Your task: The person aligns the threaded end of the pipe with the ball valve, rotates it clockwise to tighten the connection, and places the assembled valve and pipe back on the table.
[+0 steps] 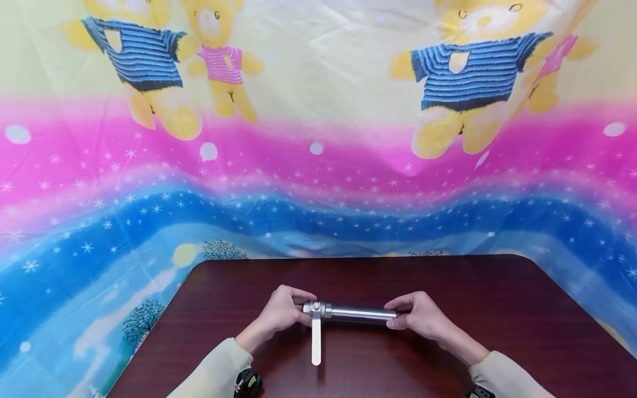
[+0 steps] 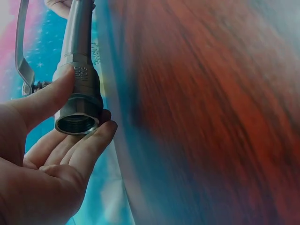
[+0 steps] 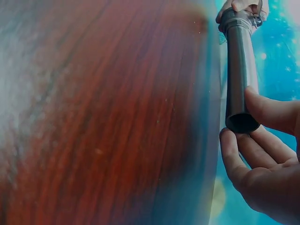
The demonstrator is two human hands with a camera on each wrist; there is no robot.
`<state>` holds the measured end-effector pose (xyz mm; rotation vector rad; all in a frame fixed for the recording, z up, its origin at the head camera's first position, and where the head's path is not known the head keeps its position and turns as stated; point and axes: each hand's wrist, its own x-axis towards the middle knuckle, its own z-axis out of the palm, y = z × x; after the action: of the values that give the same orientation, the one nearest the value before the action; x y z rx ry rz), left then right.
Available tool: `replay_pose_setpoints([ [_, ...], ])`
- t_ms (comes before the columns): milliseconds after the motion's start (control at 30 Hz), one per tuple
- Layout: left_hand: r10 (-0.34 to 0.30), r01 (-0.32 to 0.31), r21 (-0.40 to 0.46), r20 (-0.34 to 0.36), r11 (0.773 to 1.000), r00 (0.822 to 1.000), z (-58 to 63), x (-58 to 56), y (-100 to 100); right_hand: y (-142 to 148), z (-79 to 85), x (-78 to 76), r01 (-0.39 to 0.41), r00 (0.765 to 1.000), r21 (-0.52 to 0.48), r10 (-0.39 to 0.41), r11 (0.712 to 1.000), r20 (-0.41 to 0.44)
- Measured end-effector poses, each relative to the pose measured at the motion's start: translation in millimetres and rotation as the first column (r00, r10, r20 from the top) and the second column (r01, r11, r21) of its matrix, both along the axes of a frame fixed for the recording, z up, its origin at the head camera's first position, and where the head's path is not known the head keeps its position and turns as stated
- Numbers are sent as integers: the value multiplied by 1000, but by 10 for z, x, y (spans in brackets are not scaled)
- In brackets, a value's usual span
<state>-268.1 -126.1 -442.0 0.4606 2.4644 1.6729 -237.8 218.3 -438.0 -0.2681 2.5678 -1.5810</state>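
A steel ball valve (image 1: 317, 310) and a smooth metal pipe (image 1: 360, 314) are joined end to end and lie level between the hands. The valve's long flat lever handle (image 1: 316, 342) points toward the person, at right angles to the pipe. My left hand (image 1: 281, 310) grips the valve, its thumb across the body and fingers underneath; the open threaded end (image 2: 76, 123) faces the left wrist camera. At the pipe's other end, my right hand (image 1: 420, 315) pinches the tube between thumb and fingers. That hollow pipe end (image 3: 242, 123) shows dark in the right wrist view.
Below the hands spreads a dark red-brown wooden table (image 1: 239, 282) with rounded far corners. Behind and around it hangs a printed curtain (image 1: 318, 182) with teddy bears and snowflakes. A dark band with a device (image 1: 247, 381) sits on the left wrist.
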Motion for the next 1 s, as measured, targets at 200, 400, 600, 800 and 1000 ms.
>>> replay_pose_setpoints([
  [200,-6,-7,-136,-97,991,995,-17,-9,0,-30,5,-18,16,1000,38,-16,999,13],
  [400,-26,-14,-228,-170,974,985,-25,-48,9,-33,-4,-40,28,999,48,-29,998,21],
  [600,-38,-23,-286,-206,958,978,-39,-105,17,-30,-28,-51,18,1000,50,-18,999,15],
  [800,-68,-10,-320,-233,948,970,-27,-123,27,-31,-53,-74,33,999,73,-36,997,30],
  [1000,-86,4,-327,-237,945,968,6,-110,42,-27,-41,-82,23,999,74,-25,997,27],
])
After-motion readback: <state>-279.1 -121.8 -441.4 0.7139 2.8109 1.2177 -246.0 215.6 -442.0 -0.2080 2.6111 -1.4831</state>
